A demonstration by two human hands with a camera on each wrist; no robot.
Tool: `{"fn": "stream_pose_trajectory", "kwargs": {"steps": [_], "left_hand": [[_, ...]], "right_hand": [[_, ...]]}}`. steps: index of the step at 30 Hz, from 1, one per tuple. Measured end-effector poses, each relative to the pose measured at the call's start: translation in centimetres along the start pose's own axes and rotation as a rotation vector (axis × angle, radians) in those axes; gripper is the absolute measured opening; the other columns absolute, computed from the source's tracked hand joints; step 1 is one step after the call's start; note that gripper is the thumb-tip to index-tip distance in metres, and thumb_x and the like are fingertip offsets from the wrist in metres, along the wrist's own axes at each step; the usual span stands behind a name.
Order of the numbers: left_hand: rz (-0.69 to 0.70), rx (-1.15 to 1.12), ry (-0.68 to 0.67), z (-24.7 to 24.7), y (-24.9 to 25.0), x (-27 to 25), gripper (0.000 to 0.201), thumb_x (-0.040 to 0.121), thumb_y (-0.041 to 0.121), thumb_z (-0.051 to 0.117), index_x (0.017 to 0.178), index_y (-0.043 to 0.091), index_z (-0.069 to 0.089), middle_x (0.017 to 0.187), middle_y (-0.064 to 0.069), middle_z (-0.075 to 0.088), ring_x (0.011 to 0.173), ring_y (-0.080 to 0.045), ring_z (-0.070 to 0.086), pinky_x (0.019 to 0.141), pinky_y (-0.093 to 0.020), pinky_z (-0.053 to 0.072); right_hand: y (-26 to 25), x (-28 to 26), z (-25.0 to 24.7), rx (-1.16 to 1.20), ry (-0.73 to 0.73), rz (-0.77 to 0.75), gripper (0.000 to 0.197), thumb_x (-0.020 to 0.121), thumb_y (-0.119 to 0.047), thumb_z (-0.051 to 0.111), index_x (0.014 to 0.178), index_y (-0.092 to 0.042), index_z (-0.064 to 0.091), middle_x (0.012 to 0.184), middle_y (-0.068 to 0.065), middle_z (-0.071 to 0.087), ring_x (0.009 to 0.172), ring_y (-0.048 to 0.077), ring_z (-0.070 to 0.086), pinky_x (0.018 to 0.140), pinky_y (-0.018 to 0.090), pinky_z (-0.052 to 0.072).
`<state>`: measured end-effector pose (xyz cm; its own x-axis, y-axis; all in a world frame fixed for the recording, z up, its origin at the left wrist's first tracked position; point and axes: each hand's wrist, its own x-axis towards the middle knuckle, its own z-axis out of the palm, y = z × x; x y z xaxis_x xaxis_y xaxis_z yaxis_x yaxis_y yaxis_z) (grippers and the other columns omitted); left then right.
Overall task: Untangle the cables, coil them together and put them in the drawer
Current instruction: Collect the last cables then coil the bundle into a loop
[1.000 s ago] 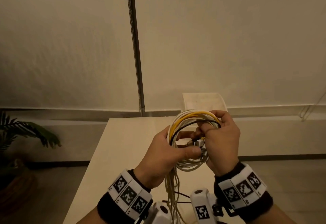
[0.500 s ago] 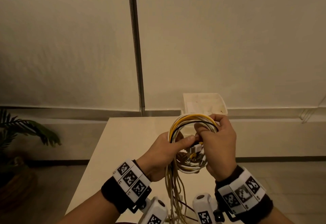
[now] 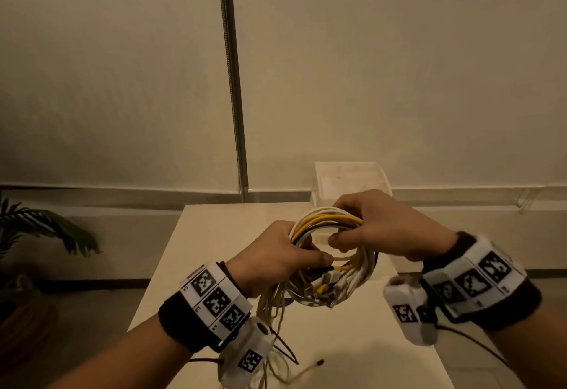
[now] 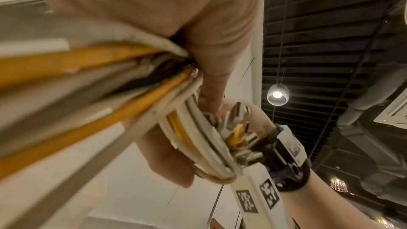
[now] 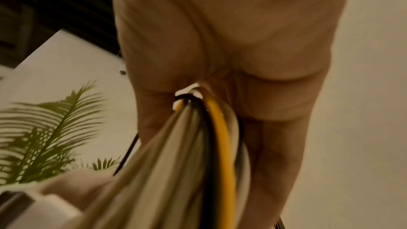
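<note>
Both hands gripped the white, yellow and black cable coil [image 3: 333, 253] above the pale table [image 3: 214, 235], left hand [image 3: 276, 261] and right hand [image 3: 386, 229] curled round opposite sides, the open white drawer box [image 3: 349, 178] lying straight ahead, nearer the right hand.

Cables [image 3: 329, 226] white, yellow, black; wristbands [image 3: 214, 298] white with black square markers; table [image 3: 214, 235] cream.

The head view looks forward and down from above at the pale surface [image 3: 214, 266] and far wall. The left wrist view looks up along the left hand [image 4: 198, 32] toward the ceiling, very near. The right wrist view looks closely along the right hand [image 5: 231, 41]. All three share the cable coil [image 3: 331, 226].
</note>
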<state>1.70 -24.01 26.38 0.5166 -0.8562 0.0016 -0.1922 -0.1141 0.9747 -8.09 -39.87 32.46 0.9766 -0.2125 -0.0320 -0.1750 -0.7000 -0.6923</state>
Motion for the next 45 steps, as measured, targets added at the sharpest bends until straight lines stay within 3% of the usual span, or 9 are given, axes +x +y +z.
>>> {"fn": "stream_pose_trajectory", "kwargs": {"steps": [5,9,17,23,28,32,35,40,45], "left_hand": [[-0.005,-0.031,-0.054,-0.7,0.5,0.4,0.015,0.085,0.005,0.072,0.099,0.0,0.069,0.084,-0.019,0.073,0.074,-0.024,0.071,0.073,-0.031,0.058],[-0.002,-0.285,-0.097,-1.9,0.0,-0.1,0.03,0.087,0.017,0.07,0.112,0.001,0.066,0.111,-0.023,0.07,0.098,-0.038,0.068,0.09,-0.047,0.055],[0.089,-0.674,-0.12,-1.0,-3.4,-0.7,0.067,0.054,0.06,0.087,0.106,0.02,0.074,0.116,-0.022,0.062,0.106,-0.044,0.055,0.092,-0.052,0.044],[0.119,-0.894,-0.328,0.4,-5.9,-0.8,0.063,0.085,0.033,0.073,0.14,0.012,0.051,0.134,-0.011,0.062,0.127,-0.03,0.055,0.104,-0.053,0.043],[0.159,-1.035,-0.226,0.8,-7.0,-0.6,0.066,0.091,0.013,0.065,0.149,0.002,0.033,0.147,-0.022,0.046,0.136,-0.037,0.044,0.109,-0.053,0.036],[0.09,-1.214,-0.06,2.8,-7.0,-1.0,0.093,0.063,0.011,0.091,0.141,-0.004,0.042,0.14,-0.033,0.047,0.127,-0.047,0.05,0.099,-0.054,0.046],[0.127,-1.253,0.083,4.3,-5.6,-1.0,0.096,0.052,0.02,0.098,0.134,-0.001,0.052,0.127,-0.028,0.062,0.116,-0.043,0.061,0.092,-0.052,0.053],[0.211,-1.102,0.215,5.4,-3.1,-0.4,0.094,0.063,0.035,0.091,0.14,0.002,0.046,0.136,-0.028,0.055,0.127,-0.041,0.054,0.102,-0.044,0.049],[0.2,-1.01,0.334,5.8,-1.8,0.4,0.092,0.055,0.035,0.095,0.129,-0.004,0.056,0.123,-0.029,0.063,0.116,-0.04,0.062,0.086,-0.037,0.058]], "right_hand": [[-0.6,1.2,1.1,-0.267,0.099,-0.099,0.025,0.082,-0.027,0.07,0.062,-0.028,0.053,0.061,-0.004,0.059,0.057,0.008,0.057,0.052,0.022,0.04],[0.0,1.3,1.3,0.03,0.204,-0.115,0.02,0.08,-0.017,0.072,0.065,-0.02,0.059,0.059,-0.002,0.058,0.055,0.016,0.059,0.057,0.043,0.057],[0.0,1.9,1.5,0.434,0.273,-0.001,0.013,0.081,-0.003,0.071,0.071,-0.005,0.062,0.049,0.0,0.052,0.039,0.017,0.051,0.044,0.029,0.048],[-0.2,2.5,0.9,0.638,0.305,0.068,0.001,0.083,0.002,0.065,0.082,0.003,0.065,0.046,0.004,0.043,0.037,0.019,0.04,0.041,0.027,0.041],[-0.2,2.8,0.9,0.735,0.376,0.076,0.008,0.083,0.003,0.063,0.089,0.009,0.063,0.058,0.013,0.042,0.035,0.017,0.038,0.041,0.026,0.039],[-0.2,3.0,1.8,0.809,0.429,0.092,0.011,0.082,0.003,0.063,0.09,0.01,0.062,0.061,0.014,0.041,0.035,0.017,0.034,0.04,0.026,0.035],[-0.1,3.3,2.2,0.88,0.485,0.11,0.007,0.084,0.0,0.064,0.088,0.006,0.062,0.053,0.009,0.035,0.035,0.017,0.032,0.038,0.025,0.035],[-0.6,3.7,2.9,1.007,0.616,0.135,0.018,0.085,0.001,0.062,0.072,-0.007,0.053,0.045,0.002,0.033,0.027,0.015,0.032,0.036,0.023,0.036],[-0.7,3.3,4.1,1.07,0.703,0.14,0.021,0.086,0.0,0.061,0.071,-0.009,0.049,0.042,0.001,0.033,0.027,0.014,0.033,0.035,0.022,0.033]]}}
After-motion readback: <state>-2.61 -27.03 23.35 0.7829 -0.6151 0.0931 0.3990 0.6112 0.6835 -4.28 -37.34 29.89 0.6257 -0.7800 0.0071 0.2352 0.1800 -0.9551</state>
